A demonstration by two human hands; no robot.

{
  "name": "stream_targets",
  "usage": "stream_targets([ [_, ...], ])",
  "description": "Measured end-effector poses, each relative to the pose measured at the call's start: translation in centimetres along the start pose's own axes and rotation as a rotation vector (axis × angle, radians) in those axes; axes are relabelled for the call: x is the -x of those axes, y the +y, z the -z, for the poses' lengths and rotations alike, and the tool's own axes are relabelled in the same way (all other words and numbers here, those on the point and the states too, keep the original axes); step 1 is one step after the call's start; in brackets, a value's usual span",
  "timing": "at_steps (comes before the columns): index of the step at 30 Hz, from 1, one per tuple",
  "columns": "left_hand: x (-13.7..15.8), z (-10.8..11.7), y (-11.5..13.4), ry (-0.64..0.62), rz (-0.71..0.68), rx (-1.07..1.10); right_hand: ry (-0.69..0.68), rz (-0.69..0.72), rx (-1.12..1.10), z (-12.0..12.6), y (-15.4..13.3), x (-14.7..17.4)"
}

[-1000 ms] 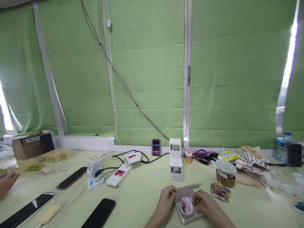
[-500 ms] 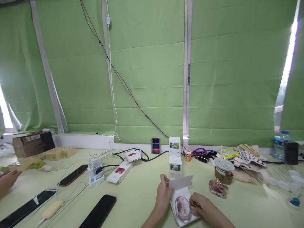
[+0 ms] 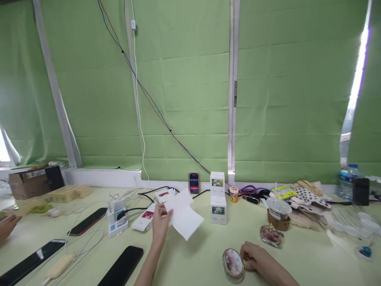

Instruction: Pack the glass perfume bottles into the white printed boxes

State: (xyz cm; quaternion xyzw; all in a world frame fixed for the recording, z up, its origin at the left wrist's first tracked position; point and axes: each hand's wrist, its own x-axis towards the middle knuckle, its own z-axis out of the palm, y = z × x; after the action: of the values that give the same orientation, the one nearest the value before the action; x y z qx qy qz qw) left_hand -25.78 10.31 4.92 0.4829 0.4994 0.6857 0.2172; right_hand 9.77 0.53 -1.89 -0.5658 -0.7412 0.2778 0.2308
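Note:
My left hand (image 3: pixel 161 220) pinches one end of an unfolded white cardboard box (image 3: pixel 186 218), raised over the table with its blank side showing. My right hand (image 3: pixel 253 256) is closed at the right edge of a flat, oval clear container (image 3: pixel 233 264) with a pinkish label. Fingers hide the part they grip. A similar oval container (image 3: pixel 271 235) with reddish contents lies farther right, untouched. Two white boxes with flower pictures (image 3: pixel 218 198) are stacked beyond my hands. Beside my left hand lie two flat white boxes with red pictures, one nearer (image 3: pixel 144 217) and one farther (image 3: pixel 164 194).
Phones (image 3: pixel 122 268) and a power strip (image 3: pixel 117 220) with cables lie on the left. A lidded cup (image 3: pixel 279 216), a dotted cloth (image 3: pixel 311 198) and water bottles (image 3: pixel 351 180) stand at right. Another person's hand (image 3: pixel 8 227) shows at far left.
My left hand has carried the white box up and left, away from the oval container. The container that lay on the box is now over the table at my right hand.

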Motion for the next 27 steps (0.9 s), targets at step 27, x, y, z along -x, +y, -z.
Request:
stream_targets([
  [27, 14.8, -8.1, 2.3, -1.087, -0.619, -0.463, -0.163, 0.025, -0.349, -0.3, 0.1, 0.2],
])
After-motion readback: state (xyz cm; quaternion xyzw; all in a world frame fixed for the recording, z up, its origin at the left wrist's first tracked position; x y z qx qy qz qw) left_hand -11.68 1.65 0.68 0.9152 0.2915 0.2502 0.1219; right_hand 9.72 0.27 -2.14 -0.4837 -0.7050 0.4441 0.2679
